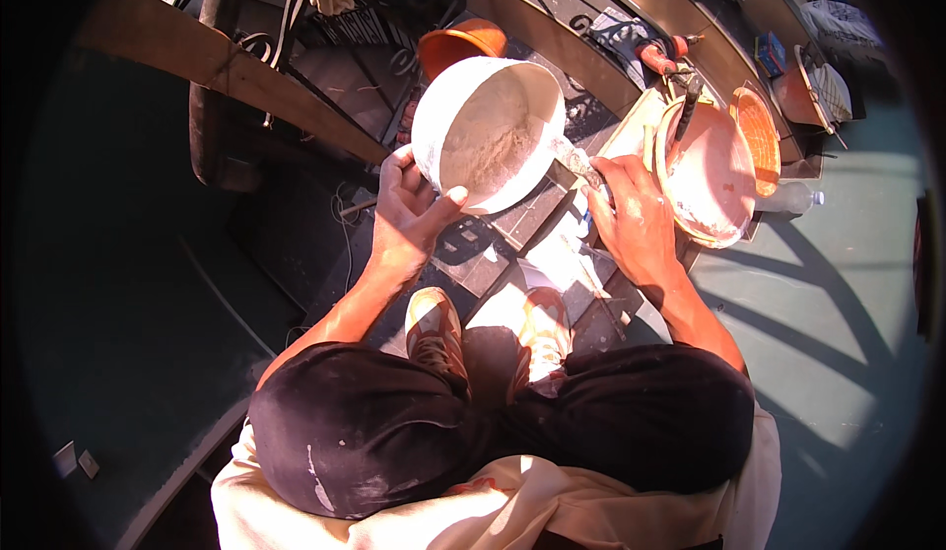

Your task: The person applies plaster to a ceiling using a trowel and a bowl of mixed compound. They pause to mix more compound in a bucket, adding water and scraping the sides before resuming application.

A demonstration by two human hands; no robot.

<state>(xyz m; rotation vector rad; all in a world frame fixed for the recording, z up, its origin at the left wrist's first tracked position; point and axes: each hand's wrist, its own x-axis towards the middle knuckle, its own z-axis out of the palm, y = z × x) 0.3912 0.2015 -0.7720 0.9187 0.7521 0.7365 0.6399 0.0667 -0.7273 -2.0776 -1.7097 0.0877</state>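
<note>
Head view looking straight down at someone sitting with knees up, dark trousers and worn sneakers on a dark metal step. Left hand has the white bowl by its near rim, thumb hooked over the edge and fingers underneath, so that grip is clamped on the bowl and tilting it toward the person. Inside looks like pale, gritty paste smeared up the wall.

Right hand is wrapped around the handle of a metal putty knife, fist closed on it, blade poking toward the bowl's right edge and about touching it. Just right of that grip sits an orange-rimmed basin caked with the same whitish stuff, with a small orange woven dish beyond it and a clear bottle next to the basin.

My read: this is the mix-and-scrape stage, working the paste off the bowl wall. The next move would probably need the blade angled flat against the inside, with the left grip keeping the bowl steady so it doesn't slip off the fingers.
</note>
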